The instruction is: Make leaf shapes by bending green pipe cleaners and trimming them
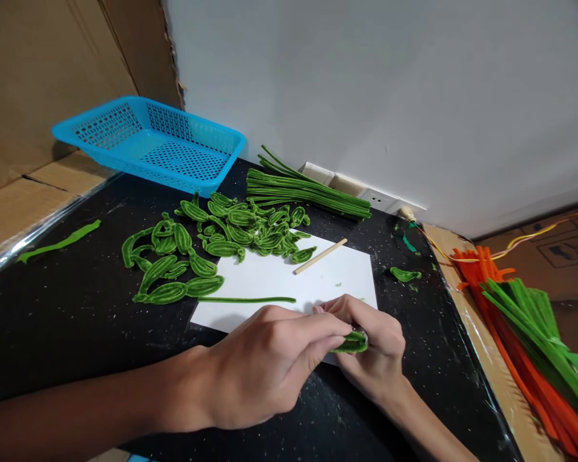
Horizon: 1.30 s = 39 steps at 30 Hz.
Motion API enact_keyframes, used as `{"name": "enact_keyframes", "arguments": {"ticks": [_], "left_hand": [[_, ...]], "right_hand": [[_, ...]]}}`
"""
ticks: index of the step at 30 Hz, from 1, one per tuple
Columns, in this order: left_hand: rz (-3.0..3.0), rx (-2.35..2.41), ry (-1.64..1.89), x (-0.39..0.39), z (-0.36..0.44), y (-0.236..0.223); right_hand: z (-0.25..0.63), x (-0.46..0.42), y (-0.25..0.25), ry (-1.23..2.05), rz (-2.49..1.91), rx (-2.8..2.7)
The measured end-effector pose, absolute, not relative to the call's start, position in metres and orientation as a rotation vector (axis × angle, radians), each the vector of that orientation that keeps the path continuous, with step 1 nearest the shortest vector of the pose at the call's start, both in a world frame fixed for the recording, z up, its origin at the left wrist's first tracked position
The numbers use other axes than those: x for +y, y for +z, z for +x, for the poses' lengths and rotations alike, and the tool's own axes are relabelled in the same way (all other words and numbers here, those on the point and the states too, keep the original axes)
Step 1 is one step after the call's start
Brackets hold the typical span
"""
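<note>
Nearest, the left hand (260, 362) pinches a small green chenille-stem leaf (353, 344) between thumb and forefinger, while the right hand (378, 337), its fingers curled, grasps the same piece from the other side. The leaf lies between the two hands, just beyond the left fingertips and against the right hand's inner side, partly hidden by the fingers. It should be very light, with soft, grippy pile over what is probably a bendable wire core; a hard squeeze could spoil its outline, so the edges or a tip look best to pinch. Beyond the hands, a single green chenille stem (250, 299) lies partly on a white sheet (349, 276), with a wooden stick (320, 256) farther back, then heaped finished-looking leaves (241, 218) and a bundle of straight stems (308, 194).
</note>
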<state>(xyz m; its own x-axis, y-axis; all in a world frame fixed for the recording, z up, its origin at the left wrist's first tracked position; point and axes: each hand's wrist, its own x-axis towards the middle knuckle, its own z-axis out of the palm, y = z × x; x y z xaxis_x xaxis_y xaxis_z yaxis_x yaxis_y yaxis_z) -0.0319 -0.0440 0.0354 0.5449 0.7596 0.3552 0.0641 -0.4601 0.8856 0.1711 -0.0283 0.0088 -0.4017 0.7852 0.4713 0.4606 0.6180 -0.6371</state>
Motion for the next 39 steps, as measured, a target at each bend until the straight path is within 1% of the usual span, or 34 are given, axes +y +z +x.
{"name": "enact_keyframes", "arguments": {"ticks": [9,17,21,28,39], "left_hand": [[1.925,0.669,1.001,-0.041,-0.031,0.034],[1.901,0.645,0.971,-0.037,-0.034,0.037],[1.860,0.626,0.919,-0.036,-0.035,0.041],[1.757,0.616,0.878,-0.038,-0.033,0.044],[1.723,0.662,0.869,-0.039,-0.034,0.043]], "right_hand": [[0.175,-0.026,0.015,0.482,-0.957,-2.104],[0.176,-0.022,0.014,0.623,-0.965,-2.087],[0.176,-0.022,0.011,0.601,-0.935,-2.087],[0.165,-0.021,0.017,0.450,-0.917,-2.063],[0.173,-0.022,0.007,0.518,-0.962,-2.020]]}}
